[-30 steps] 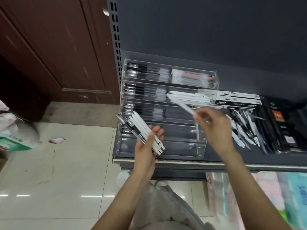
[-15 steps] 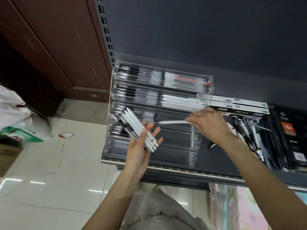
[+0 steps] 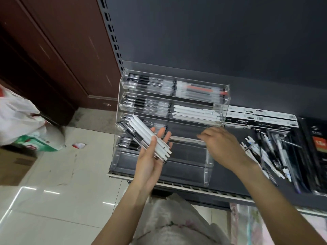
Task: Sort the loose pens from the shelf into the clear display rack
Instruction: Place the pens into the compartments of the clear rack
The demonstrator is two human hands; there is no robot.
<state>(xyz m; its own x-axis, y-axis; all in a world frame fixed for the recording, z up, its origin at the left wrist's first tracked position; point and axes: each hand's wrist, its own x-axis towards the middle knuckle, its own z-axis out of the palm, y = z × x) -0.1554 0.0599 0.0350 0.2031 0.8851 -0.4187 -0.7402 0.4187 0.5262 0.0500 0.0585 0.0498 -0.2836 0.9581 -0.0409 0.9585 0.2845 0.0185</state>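
The clear display rack (image 3: 220,103) stands in stepped tiers on the dark shelf (image 3: 228,175). Its left compartments hold black-and-clear pens, and white pens (image 3: 196,114) lie in the second tier's right compartment. My left hand (image 3: 150,163) is in front of the rack's left side, palm up, holding a bundle of white and black pens (image 3: 146,135). My right hand (image 3: 224,147) hovers over the rack's middle right tiers, fingers loosely apart and blurred, with no pen visible in it. Loose pens (image 3: 265,156) lie in a heap on the shelf to the right.
Flat white-and-black boxes (image 3: 261,117) sit behind the loose pens, and dark packaged goods (image 3: 316,147) lie at the far right. A plastic bag (image 3: 19,117) and a cardboard box (image 3: 14,167) rest on the tiled floor at the left, near a brown door (image 3: 53,50).
My right hand held one white pen at the rack's middle tier half a second ago; now no pen shows in it. The left hand keeps its bundle, fingers spread a little more.
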